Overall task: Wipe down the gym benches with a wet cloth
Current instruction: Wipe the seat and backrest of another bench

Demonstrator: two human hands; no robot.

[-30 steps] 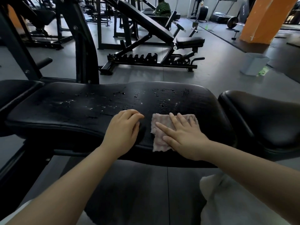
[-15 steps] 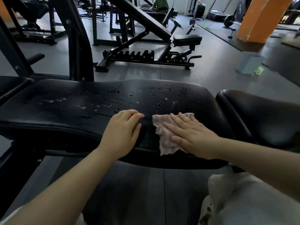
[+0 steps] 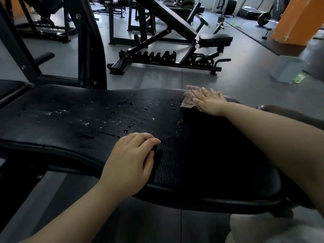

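A black padded bench lies across the view in front of me, its top dotted with water drops. At its far right edge my right hand presses flat, fingers straight, on a pinkish cloth. My left hand rests on the near edge of the pad with its fingers loosely curled and holds nothing. The strip of pad between the two hands looks dark and wet.
A second black pad adjoins the bench on the right. Behind stand an incline bench and a black upright frame. A pale blue bucket sits on the grey floor at right, near an orange pillar.
My right hand has slid the cloth from the near edge of the pad to its far right edge. My left hand has stayed in place on the near edge.
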